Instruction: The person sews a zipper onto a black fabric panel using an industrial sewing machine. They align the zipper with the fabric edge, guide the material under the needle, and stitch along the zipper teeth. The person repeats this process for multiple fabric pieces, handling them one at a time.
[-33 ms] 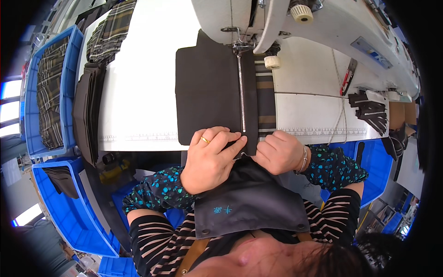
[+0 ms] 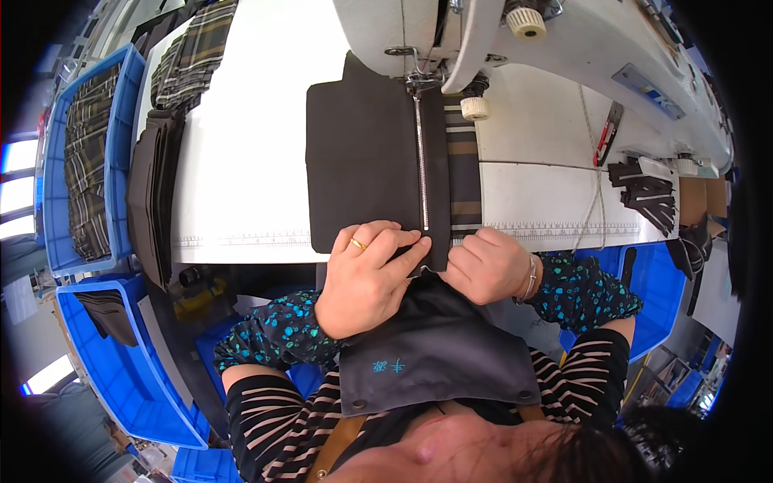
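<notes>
A dark brown fabric panel (image 2: 362, 161) lies on the white sewing table. A silver-toothed zipper (image 2: 423, 177) runs up it to the presser foot (image 2: 423, 84) of the sewing machine. Under its right side shows striped lining cloth (image 2: 465, 189). My left hand (image 2: 364, 282), with a ring on it, is closed at the panel's near edge, thumb and forefinger pinching the fabric just below the zipper's near end. Beside it my right hand (image 2: 487, 267) is curled shut on the same edge, right of the zipper; its fingertips are mostly hidden.
The white machine body (image 2: 596, 60) arches over the far right. On the right lie red-handled thread snips (image 2: 608, 135) and a bundle of dark strips (image 2: 648, 193). At left are stacked brown panels (image 2: 151, 189), folded plaid cloth (image 2: 193, 56) and blue bins (image 2: 121, 161). A ruler tape (image 2: 241, 240) follows the table's near edge.
</notes>
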